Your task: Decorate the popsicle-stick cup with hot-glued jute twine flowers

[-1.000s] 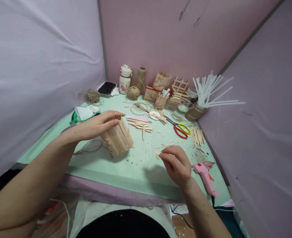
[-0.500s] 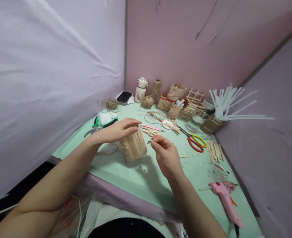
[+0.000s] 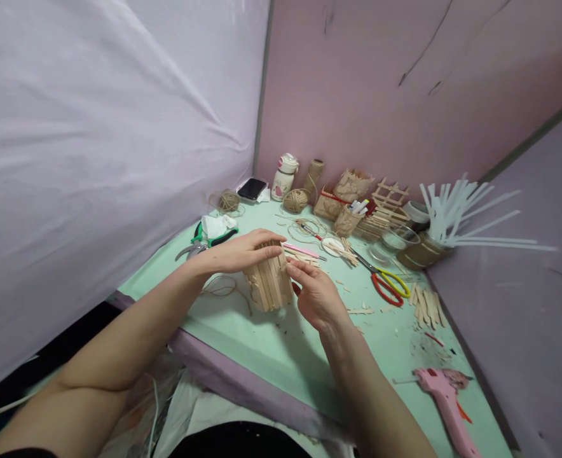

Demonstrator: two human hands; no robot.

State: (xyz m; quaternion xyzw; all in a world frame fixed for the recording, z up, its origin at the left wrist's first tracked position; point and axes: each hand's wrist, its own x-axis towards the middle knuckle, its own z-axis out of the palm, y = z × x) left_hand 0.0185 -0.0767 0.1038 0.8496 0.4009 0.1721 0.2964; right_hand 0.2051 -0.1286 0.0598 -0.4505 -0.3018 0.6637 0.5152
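A small cup made of wooden craft sticks [image 3: 269, 283] stands on the green table [image 3: 243, 331]. My left hand [image 3: 240, 251] lies over its top rim and grips it from the left. From the right, my right hand [image 3: 312, 292] presses its fingers against the cup's side; whether a small stick piece is pinched there is hidden by the fingers. A length of brown twine [image 3: 219, 289] trails from the cup's base to the left.
Red-and-yellow scissors [image 3: 388, 283], loose sticks [image 3: 426, 305] and a pink glue gun [image 3: 445, 401] lie to the right. Green pliers [image 3: 205, 236] rest on the left. Twine balls, a phone, a bottle, stick baskets and a jar of white sticks [image 3: 445, 219] line the back.
My right hand has come from the table's right part to the cup's side. The left hand has kept its hold on the cup. The camera view has shifted left.
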